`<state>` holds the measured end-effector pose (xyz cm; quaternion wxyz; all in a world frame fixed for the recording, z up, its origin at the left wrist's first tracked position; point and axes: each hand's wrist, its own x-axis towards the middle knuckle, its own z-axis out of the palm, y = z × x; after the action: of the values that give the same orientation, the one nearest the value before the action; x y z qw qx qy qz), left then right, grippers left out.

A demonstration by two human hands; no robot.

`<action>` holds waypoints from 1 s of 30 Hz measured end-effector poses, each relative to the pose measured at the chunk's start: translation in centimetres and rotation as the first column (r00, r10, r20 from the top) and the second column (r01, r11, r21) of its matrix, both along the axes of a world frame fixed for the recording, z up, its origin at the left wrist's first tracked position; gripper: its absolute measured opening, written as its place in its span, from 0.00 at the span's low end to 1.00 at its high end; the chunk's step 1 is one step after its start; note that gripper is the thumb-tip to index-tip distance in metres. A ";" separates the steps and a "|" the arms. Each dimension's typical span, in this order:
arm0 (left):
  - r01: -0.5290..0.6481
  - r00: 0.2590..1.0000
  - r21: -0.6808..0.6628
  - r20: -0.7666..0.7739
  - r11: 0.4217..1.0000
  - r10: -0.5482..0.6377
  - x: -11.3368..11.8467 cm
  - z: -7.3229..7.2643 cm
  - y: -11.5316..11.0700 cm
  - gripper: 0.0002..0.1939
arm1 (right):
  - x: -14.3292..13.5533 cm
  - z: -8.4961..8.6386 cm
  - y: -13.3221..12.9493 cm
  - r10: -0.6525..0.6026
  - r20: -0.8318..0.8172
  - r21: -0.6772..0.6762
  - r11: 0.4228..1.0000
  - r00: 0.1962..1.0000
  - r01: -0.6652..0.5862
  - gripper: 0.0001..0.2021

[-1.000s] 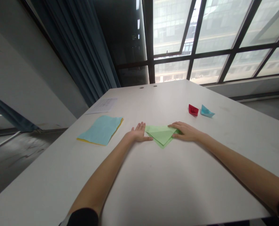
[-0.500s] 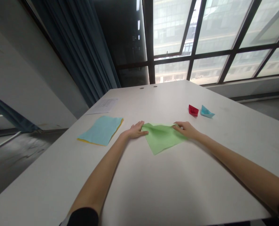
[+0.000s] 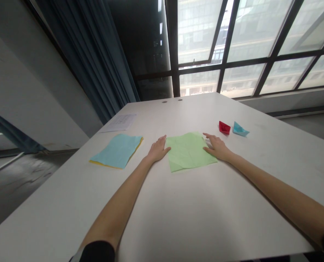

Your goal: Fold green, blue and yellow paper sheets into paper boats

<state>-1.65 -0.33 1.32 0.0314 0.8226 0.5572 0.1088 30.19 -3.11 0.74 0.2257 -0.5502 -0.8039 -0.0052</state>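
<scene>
A light green sheet of paper [image 3: 190, 151] lies spread out on the white table [image 3: 178, 211] between my hands, with faint creases on it. My left hand [image 3: 158, 148] rests at its left edge, fingers and thumb apart. On the other side, my right hand [image 3: 217, 146] is at the right edge, its thumb on or beside the paper and its fingers spread. Neither hand grips anything. Beyond my right hand sit a small red folded paper boat [image 3: 224, 128] and a light blue folded paper boat [image 3: 240, 129].
Left of my left hand lies a stack of light blue paper [image 3: 118, 150] with yellow paper showing beneath. A printed white sheet [image 3: 119, 122] is at the table's far left. Windows and a blue curtain [image 3: 96, 54] stand behind the table.
The green paper has gone from partly folded over to spread out as a rough square. My right hand has let go of it and opened; my left hand's fingers have shifted slightly forward.
</scene>
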 end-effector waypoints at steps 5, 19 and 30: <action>0.016 0.998 -0.013 -0.064 1.000 -0.017 0.2 0.4 -0.3 0.24 | 0.2 -0.5 0.2 0.093 0.104 -0.008 0.996 0.990 -0.093 0.21; 0.055 0.984 -0.112 -0.160 0.992 -0.073 0.5 1.4 -1.4 0.43 | 0.3 -1.0 0.3 0.098 0.158 -0.030 0.995 0.983 -0.095 0.23; 0.061 0.985 -0.128 -0.152 0.990 -0.081 0.4 1.2 -1.3 0.41 | 0.2 -0.9 0.2 0.110 0.125 -0.026 0.994 0.986 -0.107 0.22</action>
<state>-1.23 -1.62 2.57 0.0419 0.8445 0.5338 0.0079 30.43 -2.93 -0.13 0.1694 -0.5064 -0.8453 -0.0200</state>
